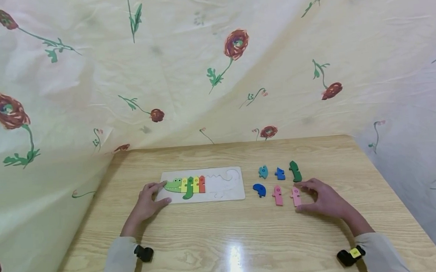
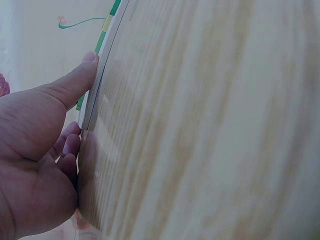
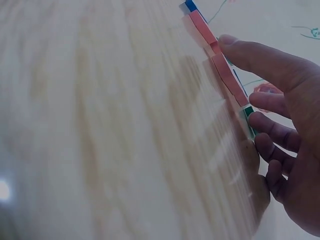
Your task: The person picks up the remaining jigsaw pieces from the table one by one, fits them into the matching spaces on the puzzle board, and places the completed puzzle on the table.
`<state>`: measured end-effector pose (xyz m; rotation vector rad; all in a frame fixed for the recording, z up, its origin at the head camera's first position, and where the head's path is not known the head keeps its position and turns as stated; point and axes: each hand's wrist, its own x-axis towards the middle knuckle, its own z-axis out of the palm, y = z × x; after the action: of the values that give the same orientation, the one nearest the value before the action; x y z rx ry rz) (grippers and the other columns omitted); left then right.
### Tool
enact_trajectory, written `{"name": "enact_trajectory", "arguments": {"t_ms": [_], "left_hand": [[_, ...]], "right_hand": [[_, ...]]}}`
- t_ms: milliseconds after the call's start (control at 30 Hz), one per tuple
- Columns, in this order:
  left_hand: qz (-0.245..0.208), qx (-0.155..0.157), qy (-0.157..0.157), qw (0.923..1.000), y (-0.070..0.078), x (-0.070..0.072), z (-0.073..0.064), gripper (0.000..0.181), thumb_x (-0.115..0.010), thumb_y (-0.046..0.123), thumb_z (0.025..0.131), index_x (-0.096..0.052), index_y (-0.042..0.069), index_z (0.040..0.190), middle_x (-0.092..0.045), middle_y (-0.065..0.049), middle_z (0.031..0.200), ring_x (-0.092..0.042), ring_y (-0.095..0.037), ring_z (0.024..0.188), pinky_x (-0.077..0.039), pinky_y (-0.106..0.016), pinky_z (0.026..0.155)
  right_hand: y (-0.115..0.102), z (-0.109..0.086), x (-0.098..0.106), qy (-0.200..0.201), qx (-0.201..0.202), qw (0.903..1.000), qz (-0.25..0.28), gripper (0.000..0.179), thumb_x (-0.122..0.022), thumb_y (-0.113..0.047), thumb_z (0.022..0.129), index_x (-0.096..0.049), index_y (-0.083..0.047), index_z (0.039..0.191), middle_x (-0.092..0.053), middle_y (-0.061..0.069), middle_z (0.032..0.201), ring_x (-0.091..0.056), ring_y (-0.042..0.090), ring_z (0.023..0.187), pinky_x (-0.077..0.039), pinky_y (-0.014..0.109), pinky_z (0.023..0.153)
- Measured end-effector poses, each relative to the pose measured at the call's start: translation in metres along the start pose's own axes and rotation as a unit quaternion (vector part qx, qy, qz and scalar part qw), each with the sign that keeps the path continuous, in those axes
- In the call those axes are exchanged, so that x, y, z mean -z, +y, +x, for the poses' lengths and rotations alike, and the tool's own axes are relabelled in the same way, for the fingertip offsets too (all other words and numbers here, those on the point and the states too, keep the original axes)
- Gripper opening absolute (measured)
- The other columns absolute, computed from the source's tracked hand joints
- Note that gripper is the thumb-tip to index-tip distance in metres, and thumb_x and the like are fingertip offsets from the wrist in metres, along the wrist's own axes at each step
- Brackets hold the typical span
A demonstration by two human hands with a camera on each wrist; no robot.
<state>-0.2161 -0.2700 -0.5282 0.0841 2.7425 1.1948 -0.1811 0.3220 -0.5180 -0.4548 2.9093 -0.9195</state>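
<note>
A white puzzle board (image 1: 225,193) lies on the table with a crocodile's green head (image 1: 173,185) and yellow, green and red pieces set in its left part. My left hand (image 1: 148,200) rests at the board's left end, thumb on its surface and the lower fingers loosely bent beside the edge. To the right, my right hand (image 1: 324,198) spans a pink piece (image 1: 296,196) lengthwise, thumb by the near end and index finger by the far end. That piece lies flat on the table. Another pink piece (image 1: 278,195) lies just left of it.
A green piece (image 1: 295,171), a blue piece (image 1: 280,174), a light blue piece (image 1: 263,172) and a curved dark blue piece (image 1: 259,189) lie between the board and my right hand. Flowered cloth (image 1: 184,71) hangs behind the wooden table (image 1: 209,236).
</note>
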Motion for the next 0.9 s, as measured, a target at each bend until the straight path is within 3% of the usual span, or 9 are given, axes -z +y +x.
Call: {"name": "enact_trajectory", "arguments": {"t_ms": [267, 600, 900], "left_hand": [[-0.002, 0.0, 0.0, 1.0, -0.0004, 0.0001, 0.0008, 0.071, -0.076, 0.033, 0.093, -0.046, 0.016, 0.155, -0.029, -0.025, 0.156, -0.027, -0.047, 0.14, -0.028, -0.068, 0.113], [-0.006, 0.011, -0.005, 0.9999, 0.0049, 0.0015, -0.0001, 0.07, -0.075, 0.031, 0.095, -0.045, 0.016, 0.156, -0.028, -0.025, 0.157, -0.025, -0.046, 0.142, -0.027, -0.067, 0.115], [-0.003, 0.005, -0.005, 1.0, 0.0037, 0.0021, -0.0007, 0.07, -0.075, 0.031, 0.095, -0.045, 0.015, 0.155, -0.028, -0.026, 0.156, -0.025, -0.048, 0.142, -0.027, -0.067, 0.115]], "right_hand": [[-0.0016, 0.0022, -0.0002, -0.009, -0.013, 0.9998, -0.013, 0.081, -0.086, -0.057, 0.076, -0.064, -0.011, 0.139, -0.06, 0.005, 0.116, -0.049, 0.02, 0.097, -0.045, 0.032, 0.08], [0.0011, 0.0046, -0.0022, -0.011, -0.022, 0.9996, -0.015, 0.083, -0.087, -0.055, 0.075, -0.064, -0.007, 0.138, -0.059, 0.006, 0.112, -0.047, 0.021, 0.093, -0.042, 0.029, 0.074], [-0.0036, 0.005, -0.0004, -0.013, -0.027, 0.9992, -0.027, 0.082, -0.086, -0.056, 0.076, -0.065, -0.006, 0.136, -0.061, 0.008, 0.118, -0.053, 0.021, 0.1, -0.05, 0.036, 0.084]]}}
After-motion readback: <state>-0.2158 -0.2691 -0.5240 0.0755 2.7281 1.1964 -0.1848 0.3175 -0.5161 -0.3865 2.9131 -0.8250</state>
